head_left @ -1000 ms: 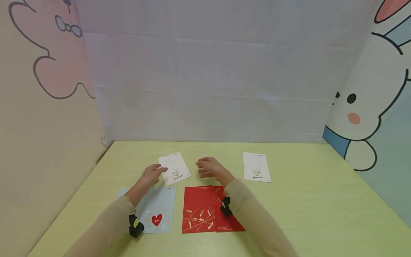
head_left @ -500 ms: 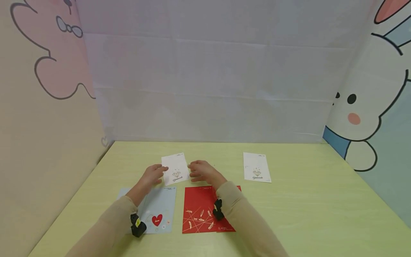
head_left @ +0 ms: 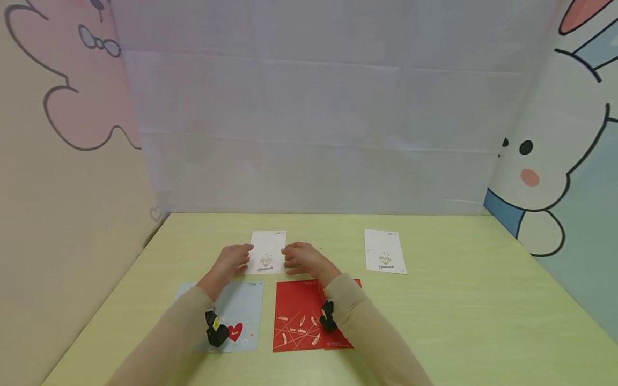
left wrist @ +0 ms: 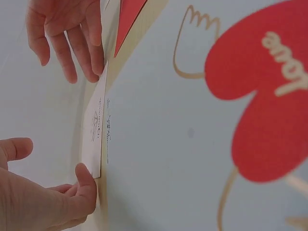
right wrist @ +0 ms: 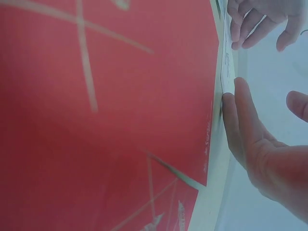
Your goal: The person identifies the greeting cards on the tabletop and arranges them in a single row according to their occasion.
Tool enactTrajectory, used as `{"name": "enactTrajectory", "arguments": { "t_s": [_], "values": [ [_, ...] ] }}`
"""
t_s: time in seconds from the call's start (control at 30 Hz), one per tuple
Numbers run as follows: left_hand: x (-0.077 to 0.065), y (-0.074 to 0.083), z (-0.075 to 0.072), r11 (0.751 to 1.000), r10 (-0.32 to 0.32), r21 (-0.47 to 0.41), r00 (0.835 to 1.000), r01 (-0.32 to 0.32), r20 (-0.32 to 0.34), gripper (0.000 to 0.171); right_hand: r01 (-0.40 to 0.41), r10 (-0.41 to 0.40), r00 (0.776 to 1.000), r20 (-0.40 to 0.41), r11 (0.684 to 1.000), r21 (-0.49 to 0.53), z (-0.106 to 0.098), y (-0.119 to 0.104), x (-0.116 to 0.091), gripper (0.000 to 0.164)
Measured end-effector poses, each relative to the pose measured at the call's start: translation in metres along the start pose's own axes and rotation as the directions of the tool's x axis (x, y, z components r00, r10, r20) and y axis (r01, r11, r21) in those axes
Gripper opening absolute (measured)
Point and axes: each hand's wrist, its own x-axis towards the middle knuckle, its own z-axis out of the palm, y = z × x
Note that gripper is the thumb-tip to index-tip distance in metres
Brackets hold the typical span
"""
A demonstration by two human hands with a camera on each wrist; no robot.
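A white card with a gold diamond drawing (head_left: 267, 249) lies on the table, its sides roughly square to the front. My left hand (head_left: 232, 262) is at its left edge, fingertips touching the border, fingers loosely bent. At the right edge is my right hand (head_left: 308, 260), its fingers extended and fingertips right at the border. In the left wrist view the card (left wrist: 94, 130) stretches between both hands. The right wrist view shows fingers (right wrist: 248, 118) nearly straight beside the card's edge, thumb apart.
Nearer me lie light blue cards with a red heart (head_left: 246, 308), partly under my left arm, and overlapping red cards (head_left: 296, 300), partly under my right arm. A second white diamond card (head_left: 384, 249) lies to the right. A pale cloth (head_left: 314, 134) hangs behind the table (head_left: 483, 311).
The white card between my hands has turned from tilted to straight and shifted slightly right. My right hand moved left to its edge; my left hand moved slightly along with the card.
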Motion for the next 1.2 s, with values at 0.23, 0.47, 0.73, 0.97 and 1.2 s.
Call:
{"name": "enactTrajectory", "arguments": {
  "t_s": [0.23, 0.47, 0.73, 0.97, 1.2],
  "values": [
    [-0.003, 0.002, 0.004, 0.979, 0.076, 0.189, 0.997, -0.078, 0.019, 0.065, -0.006, 0.006, 1.0, -0.024, 1.0, -0.002, 0.001, 0.0, 0.002, 0.04],
    [0.001, 0.004, 0.004, 1.0, 0.026, 0.016, 0.999, -0.026, 0.022, 0.059, -0.008, 0.008, 1.0, -0.028, 1.0, -0.002, 0.003, -0.001, 0.0, 0.037],
    [0.006, 0.004, 0.006, 1.0, 0.002, 0.004, 0.999, -0.002, -0.038, 0.052, -0.008, 0.008, 1.0, -0.03, 1.0, -0.001, 0.003, 0.002, 0.0, 0.036],
    [0.009, 0.007, 0.01, 0.971, 0.085, 0.231, 0.994, -0.066, -0.073, 0.046, -0.008, 0.008, 1.0, -0.023, 1.0, -0.003, 0.003, 0.005, 0.006, 0.039],
    [0.012, 0.004, 0.008, 0.916, 0.136, 0.385, 0.99, -0.112, -0.034, 0.06, -0.019, 0.025, 0.994, -0.105, 0.998, 0.058, 0.008, 0.0, -0.003, 0.04]
  ]
}}
